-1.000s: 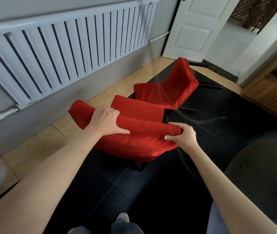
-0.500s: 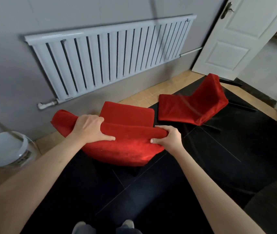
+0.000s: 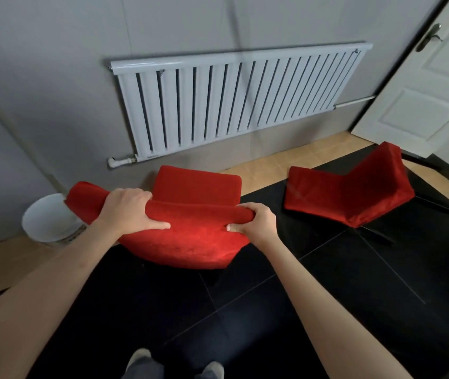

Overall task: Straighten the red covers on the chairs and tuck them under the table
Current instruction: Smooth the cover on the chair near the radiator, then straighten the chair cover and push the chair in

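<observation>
A chair with a red cover [image 3: 190,242] stands right in front of me, its back towards me and its seat [image 3: 198,184] facing the wall. My left hand [image 3: 130,209] grips the top edge of the backrest on the left. My right hand [image 3: 253,222] grips the same edge on the right, thumb pressed into the fabric. A second red-covered chair [image 3: 351,187] stands to the right on thin black legs, turned sideways. No table is in view.
A white radiator [image 3: 234,102] hangs on the grey wall ahead. A white bucket [image 3: 48,222] sits on the floor behind the chair's left corner. A white door [image 3: 431,86] stands open at the right. Black floor tiles [image 3: 299,296] lie under both chairs; my feet show at the bottom.
My view has swung left and up, so the radiator and bucket show more fully. Both hands keep their grip on the backrest; the near chair sits closer to the wall and bucket.
</observation>
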